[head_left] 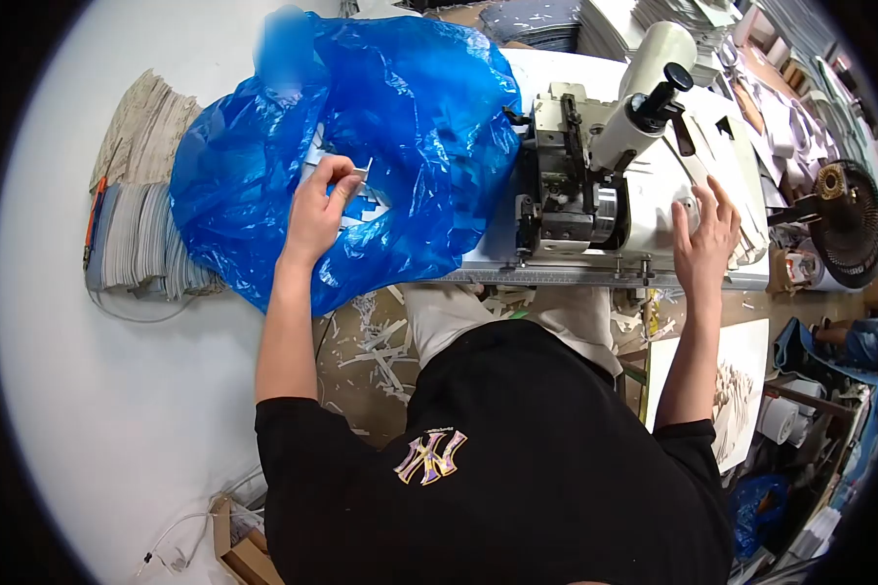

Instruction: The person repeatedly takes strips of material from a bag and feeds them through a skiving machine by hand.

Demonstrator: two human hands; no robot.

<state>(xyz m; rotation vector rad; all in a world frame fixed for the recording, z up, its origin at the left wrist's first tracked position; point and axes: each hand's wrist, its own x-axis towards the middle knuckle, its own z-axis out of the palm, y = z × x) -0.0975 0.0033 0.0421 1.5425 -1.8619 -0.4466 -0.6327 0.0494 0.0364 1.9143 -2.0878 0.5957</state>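
Note:
My left hand (314, 216) is over the mouth of a large blue plastic bag (439, 107), pinching a small white folded strip (362, 173) between thumb and fingers. Inside the bag's opening lie more white pieces (369, 209). My right hand (706, 239) has its fingers apart and rests at the right end of a cream-coloured machine (571, 175). Beside those fingers is a pile of long pale strips (746, 200). Whether the fingertips press on a strip or only on the machine's surface is hard to make out.
Stacked grey and beige sheets (151, 234) stand left of the bag, with an orange-handled cutter (95, 222) against them. A metal ruler bar (546, 277) runs along the table's front edge. A black fan (844, 224) stands far right. Paper scraps (380, 351) litter the floor.

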